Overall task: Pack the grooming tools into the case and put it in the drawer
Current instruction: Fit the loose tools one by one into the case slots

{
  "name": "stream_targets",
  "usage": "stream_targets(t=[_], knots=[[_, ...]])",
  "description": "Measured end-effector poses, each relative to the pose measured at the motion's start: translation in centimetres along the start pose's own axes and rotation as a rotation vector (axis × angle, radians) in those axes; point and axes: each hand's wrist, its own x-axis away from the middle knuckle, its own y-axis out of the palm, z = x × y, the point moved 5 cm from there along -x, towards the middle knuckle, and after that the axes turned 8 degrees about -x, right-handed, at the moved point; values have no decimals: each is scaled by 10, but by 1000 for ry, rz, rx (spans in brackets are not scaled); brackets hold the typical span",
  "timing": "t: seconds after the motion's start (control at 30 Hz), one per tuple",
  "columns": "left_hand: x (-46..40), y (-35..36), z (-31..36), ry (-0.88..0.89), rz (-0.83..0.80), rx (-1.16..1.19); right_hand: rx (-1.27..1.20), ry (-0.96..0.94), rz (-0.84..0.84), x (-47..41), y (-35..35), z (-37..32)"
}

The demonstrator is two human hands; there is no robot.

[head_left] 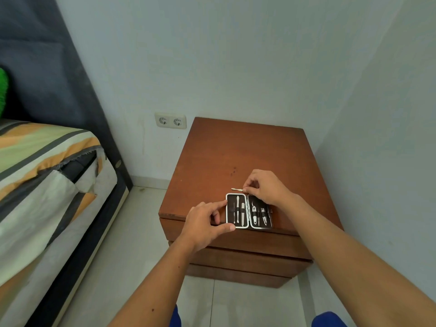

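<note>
The left hand [203, 223] held the open case [249, 211] at the cabinet's [236, 149] front edge; the right hand [264, 187] pinched a last loose tool [236, 189]. Most tools seemed strapped in; closing and the drawer [259, 241] remained.

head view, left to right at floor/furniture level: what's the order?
Bed → wall socket → left hand → open case on the nightstand → right hand pinching a thin tool.
</note>
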Motion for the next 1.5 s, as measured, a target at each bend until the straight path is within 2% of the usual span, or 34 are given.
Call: stream_targets(t=[0.13,0.2,0.37,0.6,0.97,1.1,1.33,1.5], knots=[[0,0,1,-4,-4,5,61,38,-105,0,8,-2],[0,-1,1,-2,-4,0,38,51,-104,1,7,-1],[0,-2,2,-1,-9,-1,-376,117,112,7,-5,2],[0,-2,3,5,-6,-10,-633,49,87,16,-2,-19],[-1,-1,2,4,-9,-1,-707,46,72,23,13,-32],[-2,0,0,9,-5,-8,-599,21,111,25,15,-34],[-2,1,-2,1,-16,12,-590,24,124,30,30,-29],[-2,2,-2,-6,-20,16,-482,6,136,28,34,-24]])
